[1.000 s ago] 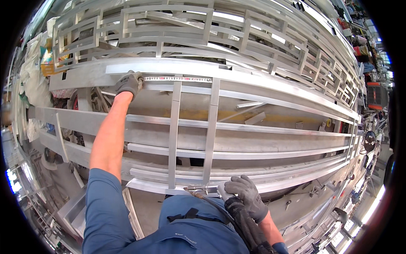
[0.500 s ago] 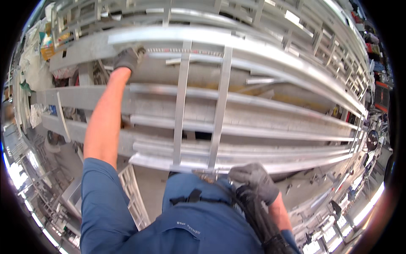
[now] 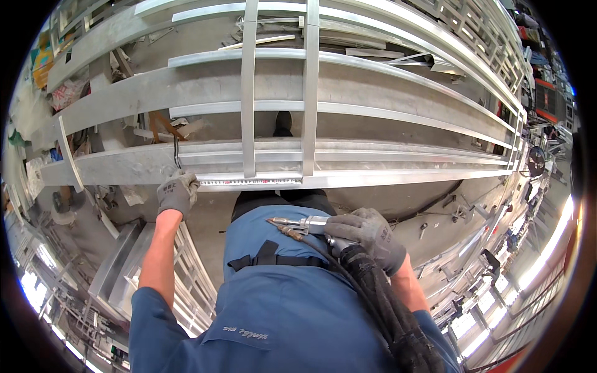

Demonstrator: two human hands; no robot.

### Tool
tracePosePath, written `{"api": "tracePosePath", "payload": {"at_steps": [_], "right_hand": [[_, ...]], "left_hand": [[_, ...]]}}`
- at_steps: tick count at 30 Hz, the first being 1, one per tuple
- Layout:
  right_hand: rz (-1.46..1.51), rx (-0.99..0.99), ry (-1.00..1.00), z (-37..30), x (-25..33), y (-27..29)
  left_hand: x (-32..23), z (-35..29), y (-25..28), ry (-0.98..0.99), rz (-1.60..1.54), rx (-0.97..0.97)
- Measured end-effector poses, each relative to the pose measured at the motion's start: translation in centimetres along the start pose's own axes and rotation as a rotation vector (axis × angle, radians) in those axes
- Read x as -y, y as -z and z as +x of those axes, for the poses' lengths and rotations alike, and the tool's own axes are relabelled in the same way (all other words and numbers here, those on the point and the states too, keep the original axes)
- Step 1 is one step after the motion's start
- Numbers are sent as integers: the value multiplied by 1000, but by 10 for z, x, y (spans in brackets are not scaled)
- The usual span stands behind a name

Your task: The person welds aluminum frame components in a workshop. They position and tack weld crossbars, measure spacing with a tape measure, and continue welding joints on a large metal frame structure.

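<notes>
My left hand point(image 3: 177, 191), in a grey glove, is closed at the left end of the near aluminium rail point(image 3: 398, 180). From it a tape measure's marked blade point(image 3: 249, 182) runs right along that rail, past the first crossbar point(image 3: 249, 93) to the second crossbar point(image 3: 310, 93). The tape's case is hidden in my fingers. In front of my waist my right hand point(image 3: 367, 235), also gloved, grips a welding torch point(image 3: 314, 225). Its brass-coloured tips point left, and a thick black cable sleeve point(image 3: 379, 298) hangs from it along my right arm.
Several long parallel rails lie across wide grey beams point(image 3: 130, 93). Offcuts point(image 3: 367, 53) lie beneath them. More aluminium frames stand beyond. A stack of metal profiles point(image 3: 127, 261) is at my lower left, a dark cable point(image 3: 429, 208) on the floor to the right.
My left hand has come back from a far rail to the near one, bringing the tape with it. My right hand still holds the torch, now seen more fully. The view has shifted.
</notes>
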State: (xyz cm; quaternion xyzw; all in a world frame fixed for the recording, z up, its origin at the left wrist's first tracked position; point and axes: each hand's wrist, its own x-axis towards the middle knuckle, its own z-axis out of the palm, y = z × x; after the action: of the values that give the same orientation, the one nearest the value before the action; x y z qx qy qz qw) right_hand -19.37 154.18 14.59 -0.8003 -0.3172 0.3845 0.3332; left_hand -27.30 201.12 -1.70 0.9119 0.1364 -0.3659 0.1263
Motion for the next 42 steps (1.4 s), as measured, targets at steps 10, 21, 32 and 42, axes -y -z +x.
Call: {"api": "tracePosePath", "payload": {"at_steps": [10, 21, 32, 42], "right_hand": [[-21, -72, -20, -43, 24, -49], [32, -41, 1, -54, 5, -44], [14, -71, 49, -35, 0, -28], [-9, -26, 48, -24, 4, -25]], "left_hand": [[-1, 4, -25, 61, 23, -87], [-18, 5, -19, 18, 110, -141], [-17, 8, -23, 52, 80, -125], [-18, 6, -22, 61, 1, -147]]}}
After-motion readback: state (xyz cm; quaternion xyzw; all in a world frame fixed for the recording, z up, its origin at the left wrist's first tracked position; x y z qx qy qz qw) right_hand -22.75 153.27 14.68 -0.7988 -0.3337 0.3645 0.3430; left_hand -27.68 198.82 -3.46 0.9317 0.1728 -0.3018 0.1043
